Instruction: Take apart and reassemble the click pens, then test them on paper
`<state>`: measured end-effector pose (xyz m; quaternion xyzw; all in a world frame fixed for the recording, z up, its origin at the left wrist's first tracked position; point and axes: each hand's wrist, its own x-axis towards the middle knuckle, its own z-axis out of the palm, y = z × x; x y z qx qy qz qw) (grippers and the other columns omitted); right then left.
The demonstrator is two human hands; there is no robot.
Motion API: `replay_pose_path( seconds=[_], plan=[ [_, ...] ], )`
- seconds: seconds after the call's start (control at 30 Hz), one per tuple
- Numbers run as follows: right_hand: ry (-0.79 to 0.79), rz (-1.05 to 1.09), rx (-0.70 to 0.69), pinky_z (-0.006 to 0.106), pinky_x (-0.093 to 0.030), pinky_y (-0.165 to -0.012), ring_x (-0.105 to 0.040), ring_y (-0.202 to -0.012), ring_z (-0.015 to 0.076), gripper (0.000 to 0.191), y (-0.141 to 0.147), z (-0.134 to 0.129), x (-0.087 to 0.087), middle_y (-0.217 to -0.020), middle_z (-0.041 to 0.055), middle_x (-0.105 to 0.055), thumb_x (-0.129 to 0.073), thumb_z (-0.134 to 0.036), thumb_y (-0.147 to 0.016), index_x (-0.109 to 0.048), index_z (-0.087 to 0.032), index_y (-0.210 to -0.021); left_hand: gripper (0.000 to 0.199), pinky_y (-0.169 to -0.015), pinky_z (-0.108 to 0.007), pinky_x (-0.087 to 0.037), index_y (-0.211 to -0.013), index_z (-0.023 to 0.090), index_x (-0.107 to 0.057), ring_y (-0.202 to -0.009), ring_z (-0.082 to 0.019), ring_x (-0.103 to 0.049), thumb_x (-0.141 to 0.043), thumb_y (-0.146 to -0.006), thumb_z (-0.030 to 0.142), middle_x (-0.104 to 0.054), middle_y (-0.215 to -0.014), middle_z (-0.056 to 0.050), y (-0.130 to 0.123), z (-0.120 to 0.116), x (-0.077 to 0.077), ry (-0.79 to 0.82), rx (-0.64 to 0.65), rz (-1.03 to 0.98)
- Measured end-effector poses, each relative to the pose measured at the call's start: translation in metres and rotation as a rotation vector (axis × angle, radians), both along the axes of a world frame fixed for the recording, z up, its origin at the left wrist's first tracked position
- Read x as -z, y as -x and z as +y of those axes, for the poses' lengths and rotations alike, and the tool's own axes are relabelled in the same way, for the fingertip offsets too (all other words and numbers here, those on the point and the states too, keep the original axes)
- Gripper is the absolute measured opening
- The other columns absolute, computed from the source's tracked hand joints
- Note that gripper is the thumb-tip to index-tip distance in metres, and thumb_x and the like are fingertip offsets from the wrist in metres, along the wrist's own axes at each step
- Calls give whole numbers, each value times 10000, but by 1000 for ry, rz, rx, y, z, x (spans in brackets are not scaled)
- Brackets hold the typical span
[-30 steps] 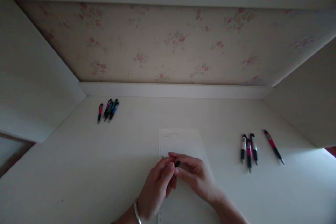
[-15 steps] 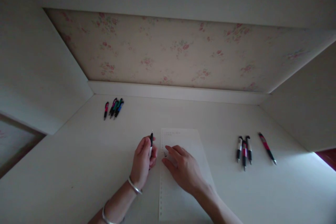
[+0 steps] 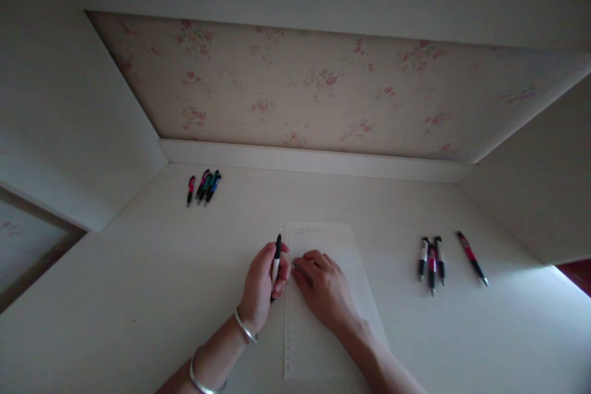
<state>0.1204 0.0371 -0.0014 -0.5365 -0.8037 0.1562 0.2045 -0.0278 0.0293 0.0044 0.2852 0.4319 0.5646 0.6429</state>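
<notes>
My left hand (image 3: 264,286) is closed around a white pen (image 3: 276,268) with a black grip, held upright beside the paper's left edge. A thin point sticks up from the black end. Over the upper left part of the sheet of paper (image 3: 325,338), my right hand (image 3: 323,286) has its thumb and index finger pinched together. Between those fingertips shows a small silvery piece (image 3: 294,265), which looks like a pen tip. The paper has punched holes down its left side and faint handwriting at the top.
At the back left of the white desk (image 3: 184,283) lie a red pen (image 3: 191,191) and a bunch of several coloured pens (image 3: 209,187). To the right are three pens (image 3: 432,265) side by side and a single red and black pen (image 3: 471,257). A floral wall panel (image 3: 323,86) stands behind.
My right thumb and index finger have come together on the small silvery piece that lay between them on the paper. My left hand has shifted slightly right with the pen.
</notes>
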Motion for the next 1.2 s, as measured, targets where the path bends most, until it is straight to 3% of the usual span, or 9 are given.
replay_pose_path(
  seconds=[0.27,0.43,0.57,0.7,0.8,0.9,1.03,1.2],
  plan=[
    [-12,-22,-30,341,-458,-783,-644,-892,232,275,8,2,-5,-1058,68,-704,-597,-170,-916,-702,-259,-1155,435,-371,-138,-213,-989,199,-541,-391,-44,-307,-637,-869,606,-486,-541,98,-7,0,-7,-40,8,148],
    [-7,60,-71,342,-459,-800,-650,-874,220,215,9,5,0,-1023,45,-710,-602,-94,-903,-742,-255,-928,419,-363,-143,-202,-890,193,-538,-378,-36,-300,-629,-875,601,-477,-537,93,-8,-1,-5,-32,30,172],
    [0,122,-40,312,-500,-788,-661,-886,216,232,2,9,8,-1019,80,-703,-548,-60,-932,-725,-200,-986,438,-357,-153,-180,-843,196,-522,-371,-32,-285,-612,-874,624,-491,-558,84,-7,-4,-8,-3,60,181],
    [-19,434,-22,290,-516,-786,-652,-889,200,201,-6,9,11,-986,82,-688,-493,-177,-1000,-693,-201,-1004,452,-375,-166,-203,-850,196,-538,-407,-44,-297,-617,-864,641,-488,-583,76,-8,-7,-9,1,70,189],
    [15,705,94,316,-502,-829,-645,-924,211,203,-12,10,10,-1001,81,-693,-521,-276,-996,-710,-218,-1042,444,-439,-175,-289,-907,191,-566,-481,-66,-383,-621,-875,631,-508,-613,59,-10,-9,-6,-39,60,205],
    [167,908,221,333,-494,-813,-639,-883,221,211,-16,9,8,-926,70,-706,-633,-385,-929,-749,-215,-976,433,-495,-182,-334,-913,182,-571,-532,-74,-432,-619,-890,612,-527,-635,47,-12,-12,-4,-58,84,210],
    [388,1190,345,322,-512,-732,-635,-763,189,273,-17,8,7,-813,34,-702,-750,-478,-829,-756,-214,-898,445,-423,-185,-263,-907,192,-532,-436,-53,-363,-636,-863,623,-521,-612,65,-17,-15,-5,35,179,54],
    [607,1597,389,284,-531,-722,-667,-820,166,271,-16,7,2,-918,29,-747,-881,-378,-713,-763,-233,-909,519,-361,-188,-186,-907,191,-533,-347,-31,-263,-689,-776,669,-533,-560,72,-27,-22,-5,173,376,-94]
  ],
)
